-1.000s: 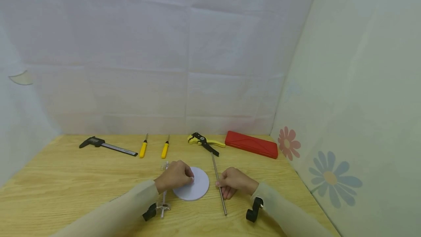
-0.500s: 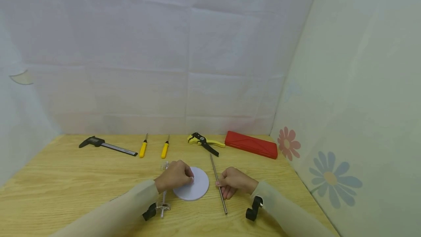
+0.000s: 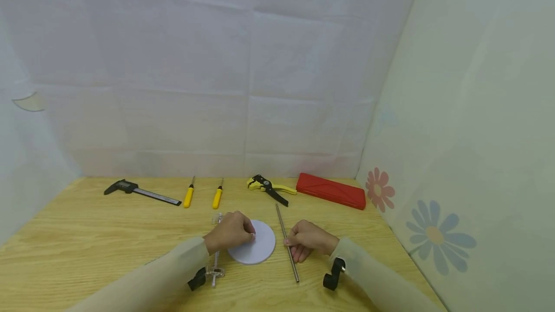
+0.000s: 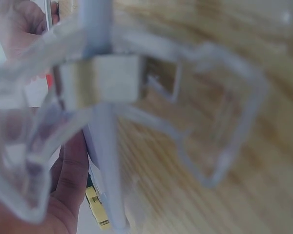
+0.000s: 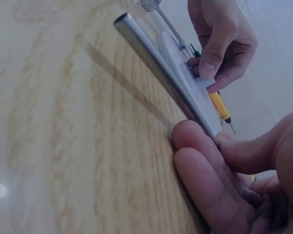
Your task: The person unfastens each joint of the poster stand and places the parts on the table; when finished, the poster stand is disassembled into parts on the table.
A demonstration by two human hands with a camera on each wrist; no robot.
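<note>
Looking down from the head: left hand (image 3: 230, 231) curled over the near-left edge of a white disc (image 3: 259, 244) flat on the counter (image 3: 108, 235), right hand (image 3: 308, 240) pinching a metal rod (image 3: 287, 242) lying just right of the disc. Left wrist: only a blurred clear clamp (image 4: 102, 87) up close. Right wrist: fingers (image 5: 205, 185) closed around the rod (image 5: 156, 68), left hand (image 5: 219, 39) gripping a small white tab on the disc (image 5: 173, 51).

Rod (image 3: 287, 243) is shiny smooth metal, table (image 3: 108, 235) is matt wood grain. White disc (image 3: 261, 243) looks like matt plastic, and the blurry clamp thing (image 4: 136, 122) is probably clear plastic.
</note>
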